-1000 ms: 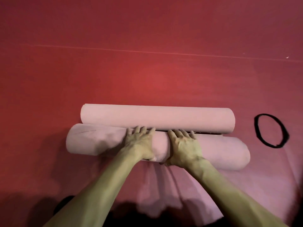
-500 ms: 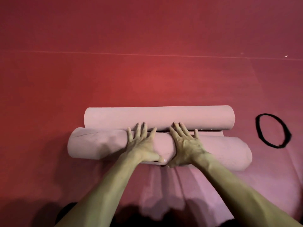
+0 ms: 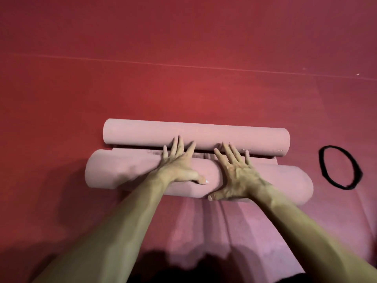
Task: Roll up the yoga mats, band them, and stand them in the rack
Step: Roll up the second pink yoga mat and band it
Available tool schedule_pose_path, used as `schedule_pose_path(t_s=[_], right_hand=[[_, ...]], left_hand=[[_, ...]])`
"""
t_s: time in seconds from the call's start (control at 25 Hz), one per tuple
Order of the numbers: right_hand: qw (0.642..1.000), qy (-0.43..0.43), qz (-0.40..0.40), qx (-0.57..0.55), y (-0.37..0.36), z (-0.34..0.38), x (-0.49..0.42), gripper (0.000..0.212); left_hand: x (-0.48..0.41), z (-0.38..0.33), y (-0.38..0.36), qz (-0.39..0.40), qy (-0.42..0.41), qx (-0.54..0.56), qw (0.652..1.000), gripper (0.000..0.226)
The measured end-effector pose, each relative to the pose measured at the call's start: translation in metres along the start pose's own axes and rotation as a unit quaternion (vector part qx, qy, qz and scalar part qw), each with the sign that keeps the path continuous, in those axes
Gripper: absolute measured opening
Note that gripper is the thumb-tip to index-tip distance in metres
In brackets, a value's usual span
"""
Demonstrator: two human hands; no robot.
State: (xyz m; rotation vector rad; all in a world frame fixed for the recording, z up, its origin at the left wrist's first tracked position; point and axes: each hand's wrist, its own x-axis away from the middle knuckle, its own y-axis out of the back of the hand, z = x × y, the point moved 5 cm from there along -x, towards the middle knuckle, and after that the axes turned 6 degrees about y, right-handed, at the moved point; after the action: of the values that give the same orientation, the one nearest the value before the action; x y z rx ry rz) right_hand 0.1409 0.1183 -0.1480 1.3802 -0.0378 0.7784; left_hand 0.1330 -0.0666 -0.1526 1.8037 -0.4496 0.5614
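Note:
A pink yoga mat lies across the red floor as two rolls. The thicker near roll [image 3: 114,172] runs left to right under both my palms. A slimmer far roll [image 3: 204,133] lies parallel just beyond it, with a narrow strip of mat between them. My left hand [image 3: 177,166] and my right hand [image 3: 236,176] press flat on the middle of the near roll. Their fingers are spread, the fingertips reach the far roll, and the thumbs rest on the near side. A black elastic band [image 3: 322,164] lies loose on the floor to the right.
A flat, wrinkled stretch of pink mat [image 3: 204,225] runs from the near roll toward me. Red floor matting [image 3: 183,88] fills the rest of the view, with a thin seam line [image 3: 183,65] across it farther out. No rack is in view.
My fingers have straightened from curled over the near roll to flat and spread, reaching forward onto the far roll. The near roll has shifted slightly away from me.

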Motion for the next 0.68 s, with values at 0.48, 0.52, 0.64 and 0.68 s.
schedule_pose_path(t_s=[0.48,0.52,0.64,0.68], right_hand=[[0.997,0.015,-0.027,0.075,-0.006,0.018,-0.001,0.139],[0.996,0.025,-0.040,0.073,-0.005,0.017,0.000,0.132],[0.992,0.040,-0.077,0.087,0.001,0.016,0.000,0.122],[0.990,0.041,-0.091,0.097,0.001,0.018,-0.001,0.120]], left_hand=[[0.002,0.002,-0.005,-0.047,-0.036,-0.032,0.998,0.101],[0.004,0.002,-0.005,-0.053,-0.039,-0.033,0.997,0.098],[0.009,0.005,-0.005,-0.066,-0.038,-0.029,0.997,0.095],[0.009,0.006,-0.006,-0.071,-0.035,-0.030,0.996,0.094]])
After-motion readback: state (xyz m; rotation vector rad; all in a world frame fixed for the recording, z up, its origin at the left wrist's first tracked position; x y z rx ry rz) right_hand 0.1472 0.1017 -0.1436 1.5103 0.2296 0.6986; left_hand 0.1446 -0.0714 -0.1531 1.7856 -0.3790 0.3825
